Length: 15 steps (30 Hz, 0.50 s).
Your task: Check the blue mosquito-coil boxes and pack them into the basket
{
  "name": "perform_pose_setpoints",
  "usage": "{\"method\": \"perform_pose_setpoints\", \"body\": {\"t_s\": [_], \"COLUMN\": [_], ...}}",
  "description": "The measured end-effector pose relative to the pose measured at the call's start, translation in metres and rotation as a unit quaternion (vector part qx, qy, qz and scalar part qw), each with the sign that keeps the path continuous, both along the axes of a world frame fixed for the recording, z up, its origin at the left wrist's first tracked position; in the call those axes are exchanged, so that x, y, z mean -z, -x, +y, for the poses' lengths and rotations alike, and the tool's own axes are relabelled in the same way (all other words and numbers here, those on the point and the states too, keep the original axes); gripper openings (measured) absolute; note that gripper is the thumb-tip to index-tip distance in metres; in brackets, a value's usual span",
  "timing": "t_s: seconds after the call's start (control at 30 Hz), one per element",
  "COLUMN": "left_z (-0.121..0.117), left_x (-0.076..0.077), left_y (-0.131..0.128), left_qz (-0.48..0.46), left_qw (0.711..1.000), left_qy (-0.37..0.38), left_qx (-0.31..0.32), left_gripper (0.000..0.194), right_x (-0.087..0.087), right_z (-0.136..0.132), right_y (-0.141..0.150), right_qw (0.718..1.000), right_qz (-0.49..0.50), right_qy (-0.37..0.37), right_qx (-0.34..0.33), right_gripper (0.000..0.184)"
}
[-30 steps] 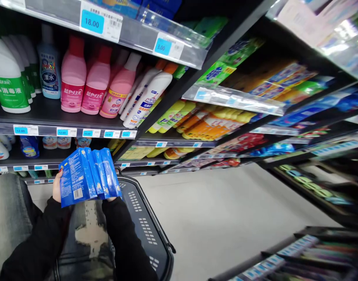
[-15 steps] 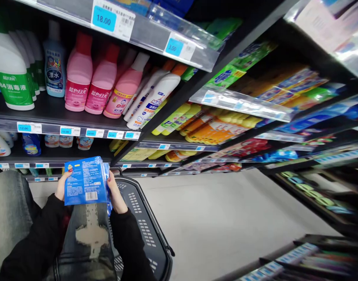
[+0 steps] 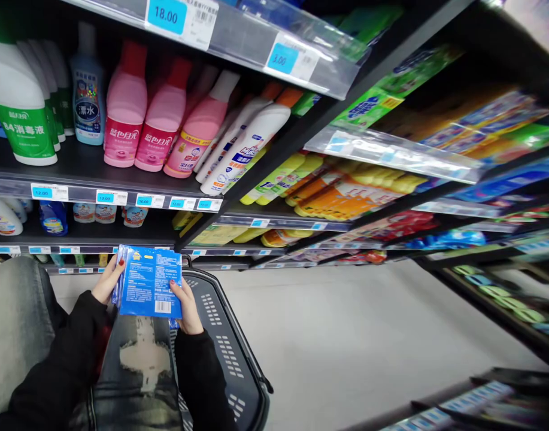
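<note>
Blue flat packets [image 3: 143, 281] with small pale print and a barcode are held upright above my knees, their printed side toward me. My left hand [image 3: 108, 281] grips the left edge, where the edges of further packets show behind the front one. At the right side my right hand [image 3: 187, 306] pinches the front packet, its thumb on the printed face near the barcode. The fingers of both hands are partly hidden behind the packets. Below and to the right stands a dark grey shopping basket [image 3: 227, 353], partly covered by my right sleeve.
Ahead is a dark shelf with pink bottles [image 3: 126, 114], white-and-green bottles [image 3: 25, 120] and a white bottle [image 3: 247, 152] with an orange cap. Yellow-orange packages [image 3: 341, 194] fill the shelf to the right. Grey floor [image 3: 323, 323] lies right of the basket, with another low rack [image 3: 454, 407] beyond.
The front packet has shifted right relative to my hands. My right thumb has moved from the packets' edge onto the front face. Loose packet edges now show at the left instead of the right.
</note>
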<state>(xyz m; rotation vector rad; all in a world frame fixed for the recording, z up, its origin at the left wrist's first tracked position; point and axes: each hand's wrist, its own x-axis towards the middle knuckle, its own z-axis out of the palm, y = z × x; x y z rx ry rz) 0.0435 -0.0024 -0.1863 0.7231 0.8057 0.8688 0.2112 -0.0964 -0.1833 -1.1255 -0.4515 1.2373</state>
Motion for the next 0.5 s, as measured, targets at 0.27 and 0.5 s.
{"method": "perform_pose_setpoints", "body": {"t_s": [0.27, 0.5], "left_z": [0.001, 0.004], "left_x": [0.013, 0.004], "left_y": [-0.001, 0.007], "left_qz": [-0.005, -0.059], "left_qw": [0.996, 0.985], "left_qy": [0.086, 0.161], "left_qx": [-0.015, -0.035], "left_gripper": [0.040, 0.021], "right_x": [-0.005, -0.006], "right_z": [-0.008, -0.025], "right_y": [-0.016, -0.067], "right_qw": [0.996, 0.993], "right_qz": [0.058, 0.065], "right_qy": [0.007, 0.029], "right_qx": [0.073, 0.092], "right_gripper": [0.033, 0.026]}}
